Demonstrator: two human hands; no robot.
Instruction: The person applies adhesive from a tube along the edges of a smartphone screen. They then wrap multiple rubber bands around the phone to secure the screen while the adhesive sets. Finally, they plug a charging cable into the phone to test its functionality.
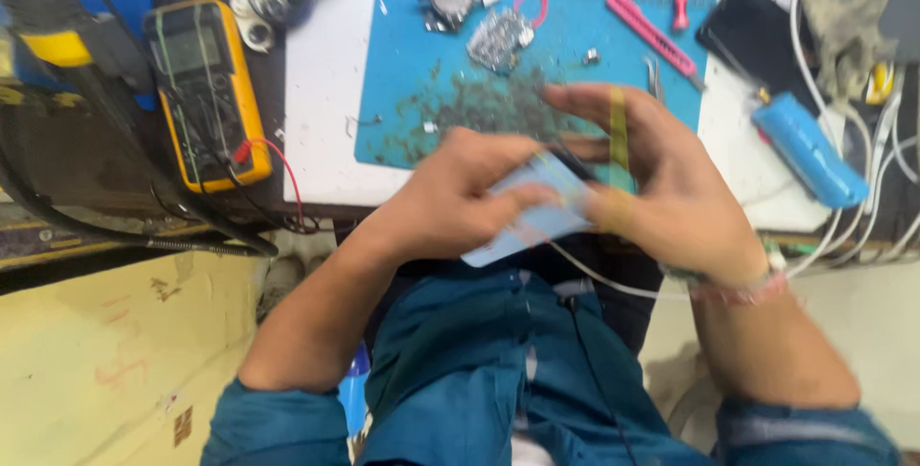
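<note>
Now pale blue card [529,222] slanting lower-left to upper-right between both hands

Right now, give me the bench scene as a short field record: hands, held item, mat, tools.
left hand: grips the left end of a pale blue flat card-like piece
right hand: fingers at the piece's right end, blurred
held item detail: a thin yellow strip stands by the right fingers; what it is cannot be told
mat: blue work mat, dirty with dark debris
on mat: small metal parts, pink tool, tweezers
left of mat: yellow multimeter
right of mat: blue cylinder, black phone
</note>
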